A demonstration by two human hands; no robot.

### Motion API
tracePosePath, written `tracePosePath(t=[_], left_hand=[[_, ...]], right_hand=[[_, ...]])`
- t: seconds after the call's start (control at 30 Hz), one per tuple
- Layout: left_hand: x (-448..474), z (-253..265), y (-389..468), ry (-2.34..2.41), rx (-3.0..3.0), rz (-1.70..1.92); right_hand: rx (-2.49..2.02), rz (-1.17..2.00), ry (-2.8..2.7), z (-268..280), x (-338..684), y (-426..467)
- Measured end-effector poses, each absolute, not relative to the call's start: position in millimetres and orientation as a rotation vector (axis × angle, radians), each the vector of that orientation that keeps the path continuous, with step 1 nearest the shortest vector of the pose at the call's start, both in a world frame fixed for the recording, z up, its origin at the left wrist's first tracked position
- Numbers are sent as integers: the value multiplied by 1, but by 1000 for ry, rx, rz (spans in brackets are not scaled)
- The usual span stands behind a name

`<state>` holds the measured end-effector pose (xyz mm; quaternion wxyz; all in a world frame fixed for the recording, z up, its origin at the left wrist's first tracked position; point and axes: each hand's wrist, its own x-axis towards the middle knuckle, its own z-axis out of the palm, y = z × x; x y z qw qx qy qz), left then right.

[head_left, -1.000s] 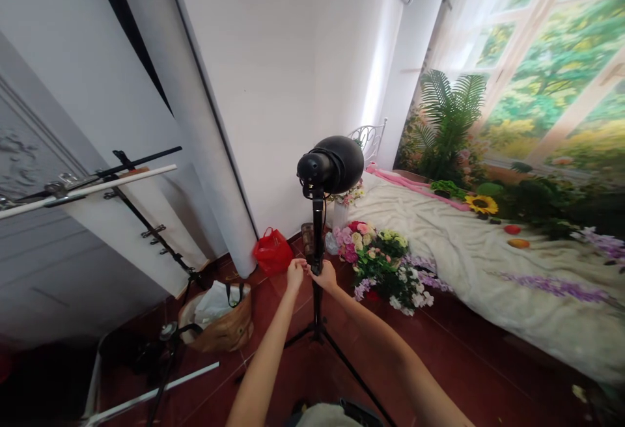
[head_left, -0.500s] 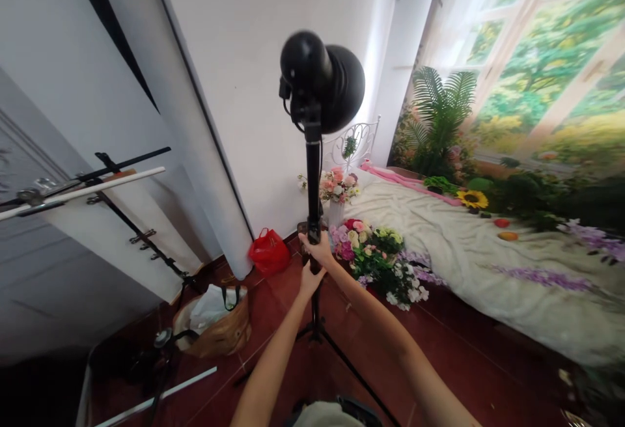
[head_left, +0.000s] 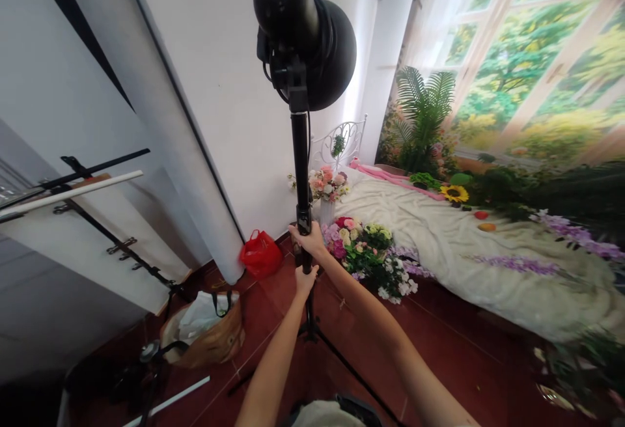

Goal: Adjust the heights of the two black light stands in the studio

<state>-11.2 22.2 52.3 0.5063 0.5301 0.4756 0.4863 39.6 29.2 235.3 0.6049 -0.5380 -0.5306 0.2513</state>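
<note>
A black studio light (head_left: 293, 17) with a round head and a dark reflector tops a black light stand (head_left: 300, 160), straight ahead of me. My right hand (head_left: 311, 239) is closed around the stand's pole just beneath a clamp collar (head_left: 303, 217). Lower down, my left hand (head_left: 306, 279) wraps the same pole, its thumb against the side. Below my hands the stand's legs (head_left: 336, 355) spread over the red tiled floor. A thin cable runs along the upper pole. The fingers on the pole's far side are mostly hidden.
A bed with a cream blanket (head_left: 395, 212) and artificial flowers (head_left: 371, 251) stand right. On the left are a red plastic bag (head_left: 261, 254), a woven bag (head_left: 215, 336), a white tube (head_left: 180, 394) and a clamped backdrop frame (head_left: 117, 238). A white wall (head_left: 219, 88) rises behind the light.
The light head appears higher and larger, and the hands on the pole are slightly farther apart. Both hands keep their grip. The surroundings have shifted left in view.
</note>
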Motion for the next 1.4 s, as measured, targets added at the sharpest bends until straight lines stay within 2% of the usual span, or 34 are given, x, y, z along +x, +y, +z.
tracePosePath(t=[0.3, 0.63, 0.77, 0.93, 1.03, 1.4], left_hand=[[-13, 52, 25, 1170, 1265, 1093], [-8, 42, 29, 1220, 1235, 1137], [-7, 39, 29, 1204, 1216, 1152], [-8, 39, 30, 1219, 1207, 1191], [-9, 39, 31, 1244, 1230, 1198], [-9, 39, 26, 1245, 1225, 1140]], right_hand=[[-1207, 539, -1247, 270, 45, 34], [-1015, 655, -1504, 269, 66, 12], [-952, 798, -1660, 220, 90, -6], [-1297, 831, -1656, 120, 105, -21], [-1381, 822, -1634, 77, 108, -23], [-1565, 857, -1479, 35, 110, -8]])
